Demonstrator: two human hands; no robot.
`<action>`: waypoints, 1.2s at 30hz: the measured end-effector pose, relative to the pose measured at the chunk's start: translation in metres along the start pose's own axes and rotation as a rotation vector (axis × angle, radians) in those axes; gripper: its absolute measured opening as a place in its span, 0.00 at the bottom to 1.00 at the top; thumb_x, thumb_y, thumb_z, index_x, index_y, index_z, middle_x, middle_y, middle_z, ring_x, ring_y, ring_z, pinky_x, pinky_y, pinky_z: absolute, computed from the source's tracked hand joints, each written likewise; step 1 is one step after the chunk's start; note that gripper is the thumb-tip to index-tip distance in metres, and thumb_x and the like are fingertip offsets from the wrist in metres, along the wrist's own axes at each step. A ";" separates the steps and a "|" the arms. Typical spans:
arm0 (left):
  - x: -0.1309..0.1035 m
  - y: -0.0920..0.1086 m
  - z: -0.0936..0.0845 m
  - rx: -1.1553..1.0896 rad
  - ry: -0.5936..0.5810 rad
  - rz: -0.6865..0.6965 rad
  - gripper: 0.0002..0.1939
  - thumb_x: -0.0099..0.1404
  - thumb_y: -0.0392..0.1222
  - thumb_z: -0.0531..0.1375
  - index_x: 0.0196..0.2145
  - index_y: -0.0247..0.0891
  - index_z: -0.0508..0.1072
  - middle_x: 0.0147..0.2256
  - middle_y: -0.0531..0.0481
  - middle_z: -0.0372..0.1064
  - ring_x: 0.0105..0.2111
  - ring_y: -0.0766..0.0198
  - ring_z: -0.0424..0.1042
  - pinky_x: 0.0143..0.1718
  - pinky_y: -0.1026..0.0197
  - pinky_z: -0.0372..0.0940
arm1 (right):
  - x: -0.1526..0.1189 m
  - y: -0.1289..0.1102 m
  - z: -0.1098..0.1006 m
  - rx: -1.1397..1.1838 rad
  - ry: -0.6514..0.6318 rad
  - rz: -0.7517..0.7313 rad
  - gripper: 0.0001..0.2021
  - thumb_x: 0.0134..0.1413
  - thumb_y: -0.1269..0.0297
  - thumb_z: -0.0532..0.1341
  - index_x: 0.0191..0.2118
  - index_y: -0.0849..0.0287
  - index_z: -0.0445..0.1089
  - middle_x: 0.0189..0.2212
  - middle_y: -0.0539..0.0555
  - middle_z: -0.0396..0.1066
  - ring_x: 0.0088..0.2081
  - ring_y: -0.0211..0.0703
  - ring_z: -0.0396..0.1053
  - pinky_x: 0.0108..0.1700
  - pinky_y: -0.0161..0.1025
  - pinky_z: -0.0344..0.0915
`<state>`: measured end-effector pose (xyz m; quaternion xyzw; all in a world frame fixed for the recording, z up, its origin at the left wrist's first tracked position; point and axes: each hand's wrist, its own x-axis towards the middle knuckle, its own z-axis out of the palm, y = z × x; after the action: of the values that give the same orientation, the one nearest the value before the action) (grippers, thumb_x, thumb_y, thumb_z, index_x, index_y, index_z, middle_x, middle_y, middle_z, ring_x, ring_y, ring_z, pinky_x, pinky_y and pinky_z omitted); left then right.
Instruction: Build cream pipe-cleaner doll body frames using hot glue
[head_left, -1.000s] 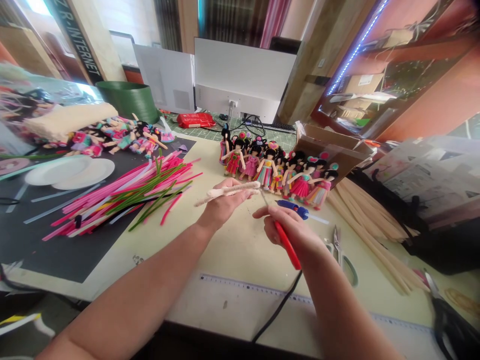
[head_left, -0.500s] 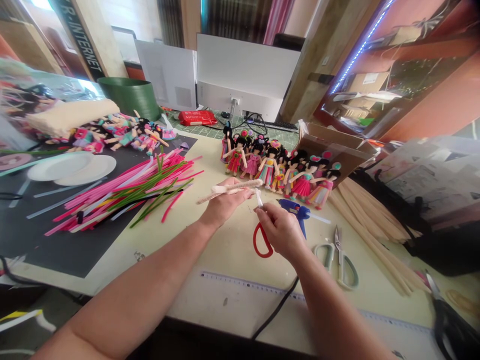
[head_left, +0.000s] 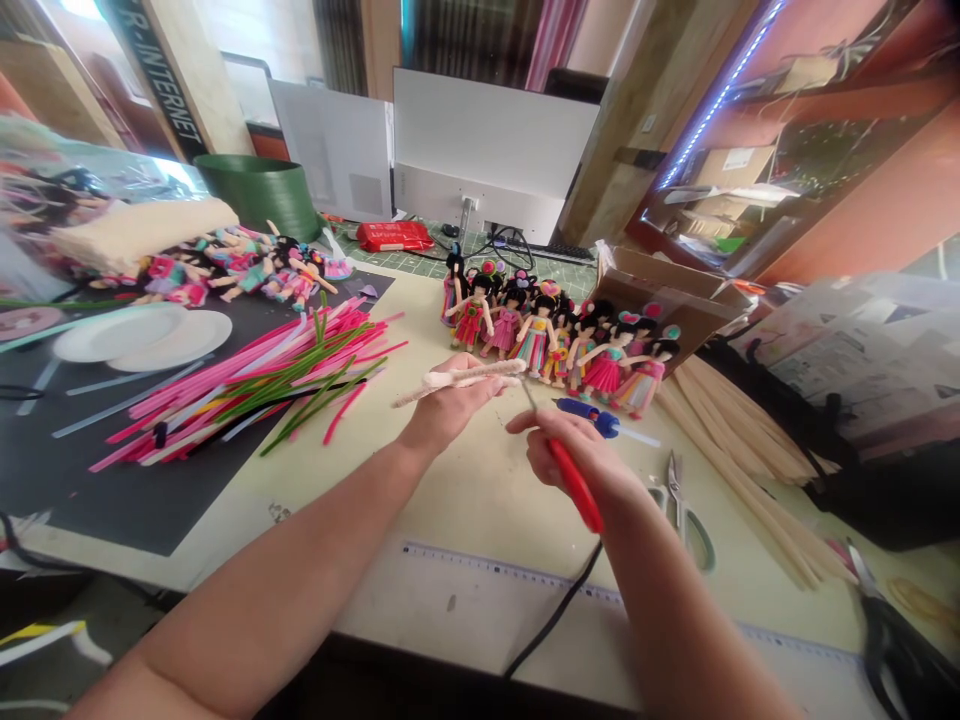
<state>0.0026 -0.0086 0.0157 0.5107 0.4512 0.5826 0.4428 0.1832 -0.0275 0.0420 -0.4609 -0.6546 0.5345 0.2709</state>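
Note:
My left hand (head_left: pixel 448 405) is closed on cream-coloured pipe cleaners (head_left: pixel 480 372), which stick out past the fingers on both sides. Red-handled scissors (head_left: pixel 574 487) are in my right hand (head_left: pixel 568 450), their narrow blade pointing up towards the ends of the pipe cleaners. Whether the blade touches them I cannot tell. Just beyond that hand lies a blue glue gun (head_left: pixel 589 415), partly hidden by it. Small pipe-cleaner dolls (head_left: pixel 544 330) in bright dresses stand close behind both hands.
Pink and green pipe cleaners (head_left: pixel 277 375) lie heaped at left, near white plates (head_left: pixel 176 338). Pale-handled scissors (head_left: pixel 677 495) and beige strips (head_left: pixel 750 470) are at right. A ruler (head_left: pixel 517 573) lies in front, with a black cable (head_left: pixel 551 625) crossing it. Behind stands a cardboard box (head_left: pixel 675 290).
My right hand has turned and shifted slightly right, swinging the red scissor handle from below the hand to its near side. The left hand stays in place with the pipe cleaners.

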 end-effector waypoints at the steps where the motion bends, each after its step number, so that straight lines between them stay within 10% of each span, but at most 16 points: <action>1: 0.001 -0.002 0.000 -0.034 0.007 -0.019 0.07 0.58 0.43 0.63 0.32 0.37 0.72 0.33 0.47 0.75 0.38 0.61 0.74 0.42 0.57 0.66 | -0.001 -0.002 -0.002 0.115 -0.028 -0.003 0.22 0.61 0.47 0.47 0.38 0.59 0.70 0.12 0.44 0.52 0.16 0.35 0.49 0.21 0.35 0.48; 18: -0.002 -0.002 -0.001 0.022 -0.008 -0.023 0.10 0.58 0.47 0.63 0.35 0.39 0.73 0.35 0.48 0.75 0.40 0.60 0.73 0.45 0.56 0.65 | 0.007 0.013 0.013 -0.748 0.306 -0.136 0.13 0.62 0.55 0.52 0.29 0.55 0.66 0.19 0.48 0.64 0.23 0.39 0.58 0.28 0.37 0.50; 29: 0.006 -0.011 -0.002 -0.044 0.052 -0.099 0.08 0.56 0.44 0.65 0.31 0.39 0.73 0.33 0.49 0.75 0.39 0.60 0.74 0.44 0.56 0.64 | 0.005 0.006 -0.008 0.144 0.000 -0.007 0.23 0.61 0.45 0.47 0.40 0.59 0.69 0.13 0.43 0.52 0.16 0.35 0.49 0.21 0.35 0.49; 36: 0.011 -0.013 -0.004 -0.248 0.070 -0.208 0.11 0.52 0.42 0.67 0.29 0.36 0.70 0.29 0.49 0.75 0.33 0.63 0.74 0.40 0.58 0.64 | 0.019 0.031 -0.002 -0.565 0.168 0.069 0.12 0.59 0.56 0.54 0.43 0.55 0.66 0.21 0.47 0.66 0.22 0.39 0.61 0.26 0.35 0.55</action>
<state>-0.0011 0.0046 0.0053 0.3821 0.4414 0.6023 0.5444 0.1863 -0.0098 0.0108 -0.5826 -0.7367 0.3001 0.1666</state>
